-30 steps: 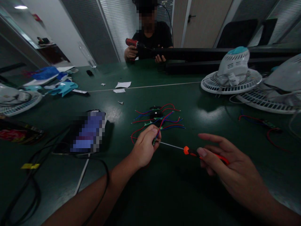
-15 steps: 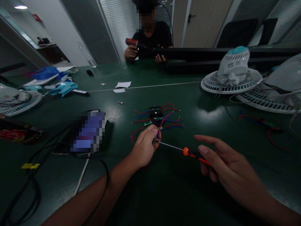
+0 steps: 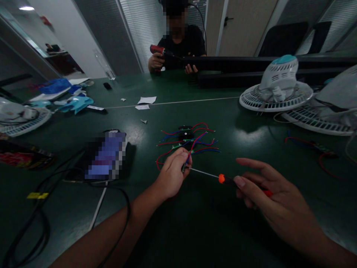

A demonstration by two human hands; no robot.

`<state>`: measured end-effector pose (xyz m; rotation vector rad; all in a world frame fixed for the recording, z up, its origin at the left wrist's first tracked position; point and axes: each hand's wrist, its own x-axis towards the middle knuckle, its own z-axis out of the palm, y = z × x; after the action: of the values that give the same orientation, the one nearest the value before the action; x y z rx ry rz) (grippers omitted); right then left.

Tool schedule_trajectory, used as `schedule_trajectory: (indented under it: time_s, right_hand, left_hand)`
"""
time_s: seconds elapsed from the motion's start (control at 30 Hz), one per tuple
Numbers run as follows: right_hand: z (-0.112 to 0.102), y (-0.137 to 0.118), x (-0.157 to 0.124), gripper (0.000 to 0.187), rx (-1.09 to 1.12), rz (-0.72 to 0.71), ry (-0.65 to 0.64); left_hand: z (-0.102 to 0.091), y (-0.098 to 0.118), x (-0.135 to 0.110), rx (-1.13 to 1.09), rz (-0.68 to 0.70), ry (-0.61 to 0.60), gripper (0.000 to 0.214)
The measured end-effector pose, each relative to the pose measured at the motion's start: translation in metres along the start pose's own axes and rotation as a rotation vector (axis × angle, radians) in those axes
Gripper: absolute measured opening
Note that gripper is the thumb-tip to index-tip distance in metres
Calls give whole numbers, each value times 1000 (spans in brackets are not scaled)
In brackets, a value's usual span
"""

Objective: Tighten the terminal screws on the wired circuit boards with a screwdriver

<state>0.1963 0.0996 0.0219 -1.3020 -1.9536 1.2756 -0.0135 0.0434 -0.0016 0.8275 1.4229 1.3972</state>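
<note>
My left hand (image 3: 173, 175) pinches a small green circuit board with red and blue wires (image 3: 186, 163) just above the green table (image 3: 195, 223). My right hand (image 3: 267, 201) grips an orange-handled screwdriver (image 3: 223, 179), forefinger stretched out. The thin metal shaft runs left and its tip meets the board at my left fingertips. A heap of similar boards with red and blue wires (image 3: 189, 139) lies right behind my left hand.
A phone (image 3: 104, 156) with black cables (image 3: 41, 223) lies at left. White fan parts (image 3: 276, 87) stand at right, more wires (image 3: 312, 147) near them. Across the table a person holds a red power drill (image 3: 157, 50) against a long black bar (image 3: 251, 63). Paper scraps (image 3: 146, 100) and blue gloves (image 3: 74, 104) lie further back.
My right fingers shifted slightly on the screwdriver handle, as in turning it. My left hand and the board stayed put.
</note>
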Motion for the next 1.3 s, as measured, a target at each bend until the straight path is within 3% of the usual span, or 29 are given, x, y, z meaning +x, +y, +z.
schedule_trajectory:
  time_s: [0.1,0.4,0.6,1.1,1.3]
  right_hand:
    - [0,-1,0,51,-2,-17,-7]
    - [0,4,-2,60,13,109,-105]
    - [1,2,0,55,-9,20,-53]
    - [2,-2,-1,52,42,20,25]
    - [0,1,-3,55,49,40,-28]
  left_hand:
    - [0,-1,0,-20,3,-13,24]
    - [1,2,0,-11,7,-9,24]
    - [1,1,0,-11,-2,-15,23]
    - [1,1,-1,-12,4,-7,24]
    - [1,1,0,-16,-12,1,23]
